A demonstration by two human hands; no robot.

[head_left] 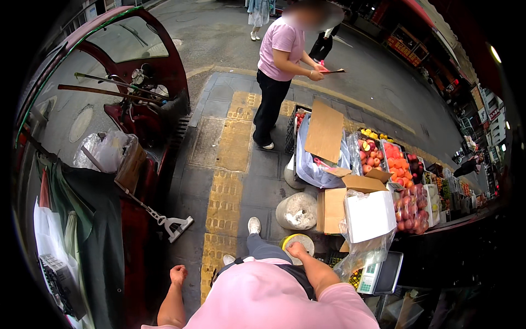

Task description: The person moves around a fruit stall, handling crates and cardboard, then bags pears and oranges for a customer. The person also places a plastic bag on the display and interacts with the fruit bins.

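The grey pavement [183, 211] is the largest thing, and along its left edge stands a red vehicle [178, 82]. From the vehicle's side a pale-handled tool [175, 226] slants over this edge; its long axis runs from far left to near right, with the forked head pointing toward the person's feet. On the right side is an open carton [331, 208]. Just before it stands a yellow-rimmed tub [308, 241], round, thus without a long axis. The right hand [297, 250] is over the tub's near left rim, fingers curled; whether it touches or grips, one cannot tell. The left hand [178, 274], near the tool's head, is loosely closed and appears to hold nothing.
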